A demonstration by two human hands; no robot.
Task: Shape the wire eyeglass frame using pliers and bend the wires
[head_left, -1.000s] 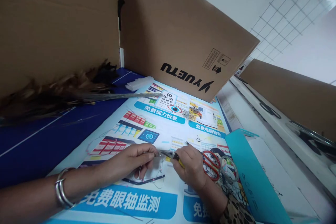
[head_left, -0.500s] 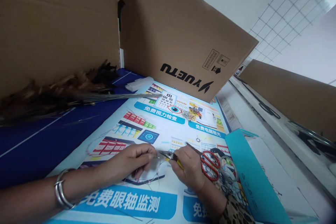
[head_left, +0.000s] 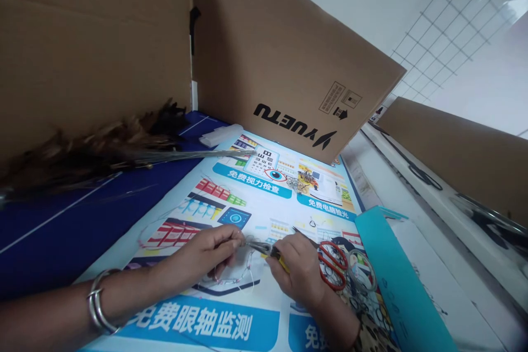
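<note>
Left hand (head_left: 218, 250): thumb and index pressed together on a thin beaded wire (head_left: 249, 268), right at the plier tips. The other fingers are curled under. The wire hangs in a loose loop below the left fingertips, above the printed sheet (head_left: 264, 217). Bead detail too small to read.

Right hand (head_left: 299, 269): fingers wrapped around the yellow handles of the pliers (head_left: 262, 247). Nose points left and meets the left fingertips. Can't tell whether the plier jaws are clamped on the wire or just touching it.

Scissors (head_left: 332, 265), red handles, lie just beside the right hand, blade tip sticking out past the knuckles. Clear round ring (head_left: 373, 275) next to the scissors, over a heap of small metal bits (head_left: 373, 305). Turquoise box (head_left: 402, 280) right of that.

Far side: bundle of thin rods (head_left: 206, 154) runs from the brown feathers (head_left: 136, 132) on the blue cover (head_left: 49, 220) onto the sheet. White piece (head_left: 220, 135) just behind the bundle. Cardboard panel (head_left: 264, 49) stands upright at the back. Two silver bangles (head_left: 97, 305) on the left wrist, spotted sleeve (head_left: 373, 335) on the right arm.
</note>
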